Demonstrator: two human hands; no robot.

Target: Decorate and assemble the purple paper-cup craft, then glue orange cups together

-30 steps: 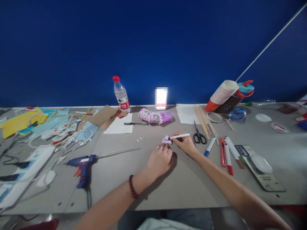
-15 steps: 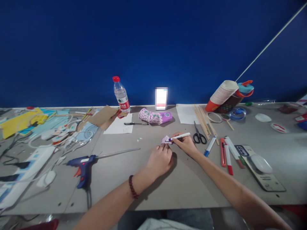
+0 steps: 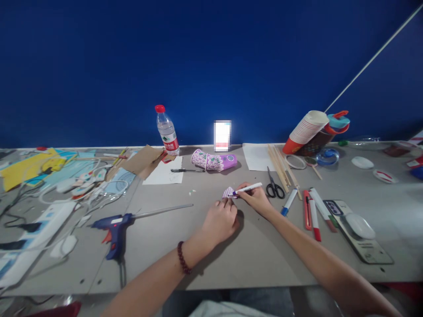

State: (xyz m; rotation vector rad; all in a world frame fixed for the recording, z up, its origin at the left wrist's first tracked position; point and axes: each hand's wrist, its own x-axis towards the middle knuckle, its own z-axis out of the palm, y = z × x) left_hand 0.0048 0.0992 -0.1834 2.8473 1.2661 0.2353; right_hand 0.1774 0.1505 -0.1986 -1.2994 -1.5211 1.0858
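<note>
Between the fingers of my right hand is a white marker with a purple end, its tip on a small paper piece with purple stripes. My left hand is closed, its fingertips pressing the near edge of that piece against the table. Part of the piece is hidden by my fingers. Beyond the hands lies a purple paper-cup figure with a drawn scale pattern. Black scissors rest just right of my right hand.
At left are a blue glue gun, a power strip and tangled cables. A water bottle stands behind white paper. Rightward lie wooden sticks, a blue marker, stacked cups and a phone under a mouse.
Both hands stay almost where they were. The marker tip stays on the striped paper, with only a very slight shift.
</note>
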